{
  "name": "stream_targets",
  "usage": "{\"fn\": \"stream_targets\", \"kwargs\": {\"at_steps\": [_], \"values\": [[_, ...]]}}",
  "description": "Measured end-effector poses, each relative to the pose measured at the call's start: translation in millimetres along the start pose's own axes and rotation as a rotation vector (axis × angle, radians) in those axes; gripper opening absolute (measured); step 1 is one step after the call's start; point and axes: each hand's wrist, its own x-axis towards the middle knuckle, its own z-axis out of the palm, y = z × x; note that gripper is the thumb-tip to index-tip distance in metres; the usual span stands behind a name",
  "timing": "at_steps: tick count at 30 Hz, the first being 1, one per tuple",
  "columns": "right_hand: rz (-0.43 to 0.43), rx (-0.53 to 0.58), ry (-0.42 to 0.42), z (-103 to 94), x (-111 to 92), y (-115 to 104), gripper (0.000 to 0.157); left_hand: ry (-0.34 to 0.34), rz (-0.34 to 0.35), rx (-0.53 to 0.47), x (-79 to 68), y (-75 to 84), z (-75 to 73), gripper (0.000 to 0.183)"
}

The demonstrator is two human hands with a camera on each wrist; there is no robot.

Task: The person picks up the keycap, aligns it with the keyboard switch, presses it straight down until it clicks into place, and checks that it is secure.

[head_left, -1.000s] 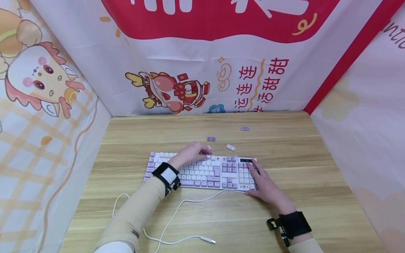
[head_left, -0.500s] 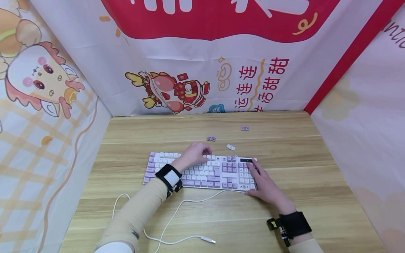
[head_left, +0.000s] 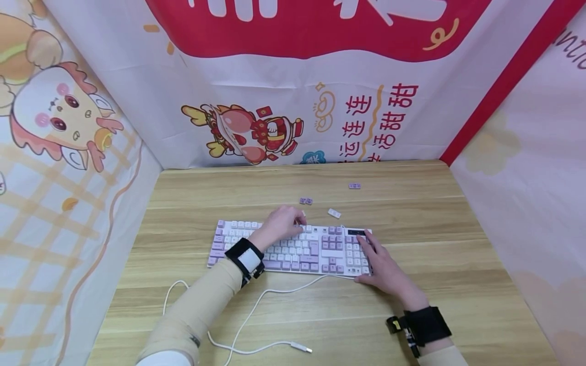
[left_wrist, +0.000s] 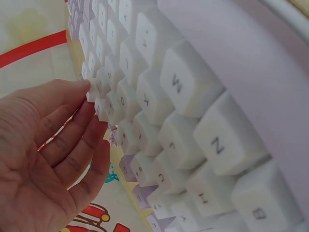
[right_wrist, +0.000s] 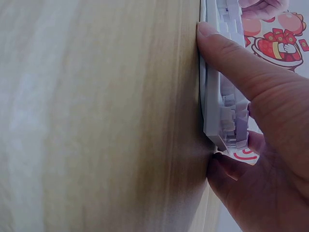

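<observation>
A white and lilac keyboard (head_left: 293, 250) lies flat on the wooden table. My left hand (head_left: 281, 222) reaches over its back row, fingers curled. In the left wrist view the thumb and fingertips pinch a white keycap (left_wrist: 91, 92) at the far edge of the keys. A small white piece (head_left: 303, 213) shows beside those fingertips in the head view. My right hand (head_left: 382, 264) holds the keyboard's right end. Its thumb (right_wrist: 227, 50) presses along the front edge, while the other fingers lie over the number pad side and around the end, partly hidden.
Behind the keyboard lie a white keycap strip (head_left: 334, 213), a pair of purple keycaps (head_left: 305, 201) and another purple piece (head_left: 354, 186). A white cable (head_left: 265, 292) loops across the front, ending in a USB plug (head_left: 300, 346). Printed cloth (head_left: 256, 71) walls enclose the table (head_left: 458, 284).
My left hand has shifted slightly right and toward me, fingers curling more at the back row. The small white piece beside it dropped from sight, then showed again. The right hand stays put.
</observation>
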Motion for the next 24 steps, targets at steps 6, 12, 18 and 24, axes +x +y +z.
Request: {"fn": "stream_targets", "kwargs": {"at_steps": [6,12,18,24], "values": [[0.011,0.0,-0.006,0.6,-0.3,-0.1,0.108,-0.007,0.032,0.056,0.7,3.4,-2.1,0.014],[0.013,0.004,-0.007,1.5,-0.9,0.3,0.108,-0.01,0.076,0.121,3.1,5.7,-2.1,0.01],[0.015,-0.001,0.0,2.0,-1.3,0.6,0.108,0.011,0.133,0.19,2.7,7.7,-0.9,0.007],[0.013,-0.005,-0.004,1.1,-0.8,-1.2,0.107,-0.004,0.123,0.189,3.4,7.4,-1.8,0.006]]}}
